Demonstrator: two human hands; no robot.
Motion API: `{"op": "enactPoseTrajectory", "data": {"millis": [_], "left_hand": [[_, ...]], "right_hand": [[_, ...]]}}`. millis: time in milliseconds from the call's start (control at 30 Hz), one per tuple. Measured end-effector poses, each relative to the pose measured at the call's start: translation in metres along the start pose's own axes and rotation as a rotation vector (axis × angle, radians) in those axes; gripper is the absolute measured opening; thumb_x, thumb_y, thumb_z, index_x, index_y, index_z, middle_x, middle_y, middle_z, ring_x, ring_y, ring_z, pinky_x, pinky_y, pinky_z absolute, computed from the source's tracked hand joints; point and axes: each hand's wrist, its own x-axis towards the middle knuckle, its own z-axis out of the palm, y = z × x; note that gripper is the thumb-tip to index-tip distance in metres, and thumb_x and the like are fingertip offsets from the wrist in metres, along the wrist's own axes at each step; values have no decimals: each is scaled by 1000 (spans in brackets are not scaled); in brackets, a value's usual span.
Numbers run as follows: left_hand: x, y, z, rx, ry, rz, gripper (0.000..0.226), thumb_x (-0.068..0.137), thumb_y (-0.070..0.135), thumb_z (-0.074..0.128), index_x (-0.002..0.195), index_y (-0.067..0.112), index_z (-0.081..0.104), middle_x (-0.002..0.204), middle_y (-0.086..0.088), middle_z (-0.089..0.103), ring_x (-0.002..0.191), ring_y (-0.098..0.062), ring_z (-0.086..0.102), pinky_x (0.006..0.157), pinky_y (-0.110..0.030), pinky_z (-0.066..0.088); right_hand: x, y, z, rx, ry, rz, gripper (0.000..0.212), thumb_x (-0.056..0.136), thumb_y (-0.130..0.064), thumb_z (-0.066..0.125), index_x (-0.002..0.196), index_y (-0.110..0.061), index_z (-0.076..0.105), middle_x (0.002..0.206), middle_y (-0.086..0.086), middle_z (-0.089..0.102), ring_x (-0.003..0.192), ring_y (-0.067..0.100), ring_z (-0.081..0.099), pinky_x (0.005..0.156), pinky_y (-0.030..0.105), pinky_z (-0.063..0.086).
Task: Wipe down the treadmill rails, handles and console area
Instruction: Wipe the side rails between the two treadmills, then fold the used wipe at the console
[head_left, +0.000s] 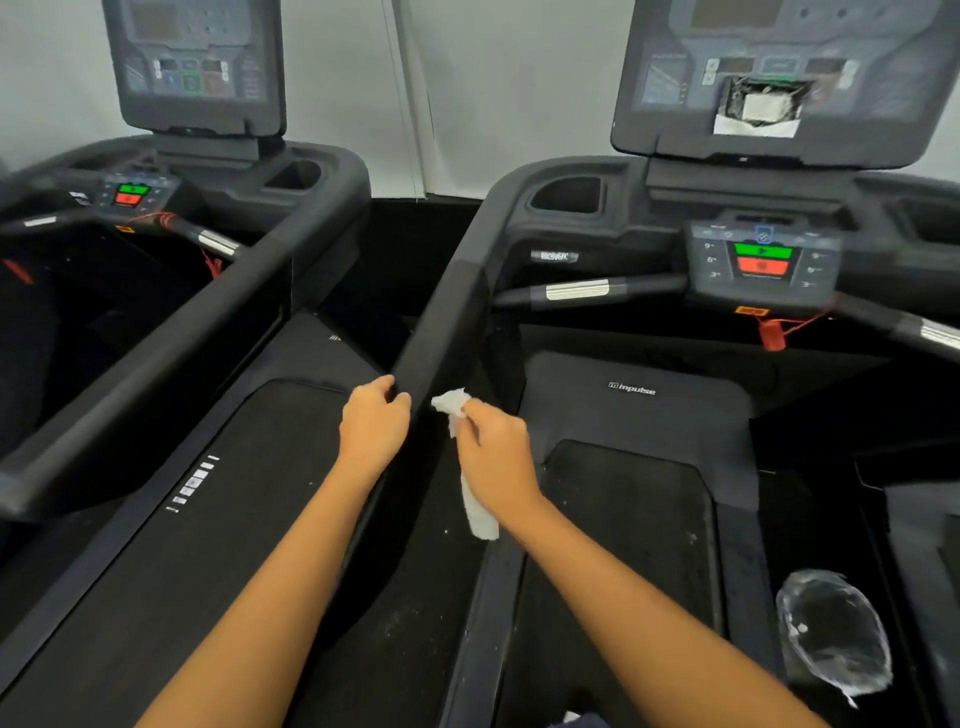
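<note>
The right treadmill's long black left rail (447, 312) runs from its console down toward me. My left hand (373, 423) grips the rail's near end, fingers curled over the top. Just to the right, my right hand (496, 454) pinches a white paper wipe (452, 404); one crumpled end touches the rail's near end and a long tail hangs below the hand. Further up sit the cup holder (566, 195), the silver-banded front handle (579, 289), the control pad (761, 260) with green and red buttons, and the display screen (779, 78) with torn white paper on it.
A second treadmill (197, 156) stands on the left, its rail (171, 332) running parallel close by. A crumpled clear plastic bag (831, 634) lies on the right treadmill's deck at lower right. A red safety clip (771, 332) hangs below the console. A white wall is behind.
</note>
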Motion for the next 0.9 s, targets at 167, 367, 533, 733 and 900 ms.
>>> {"op": "enactPoseTrajectory", "data": {"millis": [167,367,533,733,900], "left_hand": [[16,67,23,-7,-50,256,42,97,14,47,139,12,49,142,-4,50,132,-19,45,102,-24,32],[24,148,49,-97,-73,423,31,94,12,50,120,16,64,114,2,65,105,-10,57,91,-24,42],[25,210,71,-257,-159,400,33,96,15,49,128,14,56,118,0,60,104,-11,54,94,-31,44],[12,291,101,-419,-413,262,55,100,46,37,147,19,31,141,-9,45,119,-24,52,100,-44,46],[-11,341,113,-491,-676,286,61,96,64,24,136,21,40,128,-20,54,116,-36,56,102,-51,44]], "right_hand": [[66,-13,-53,87,116,-9,21,94,-9,47,89,-10,67,80,2,67,67,14,60,59,32,51],[103,-16,-112,156,123,-24,31,85,6,44,97,-16,62,97,-1,62,87,10,58,76,24,49],[122,-14,-175,89,241,-91,33,85,11,36,107,-8,51,93,3,60,77,15,57,60,22,44],[156,-14,-261,-3,502,-154,15,89,-4,46,103,-8,46,84,9,64,73,26,60,61,40,47],[175,-22,-318,-108,602,-194,7,88,-9,51,90,-16,51,78,0,63,72,21,58,60,36,45]]}}
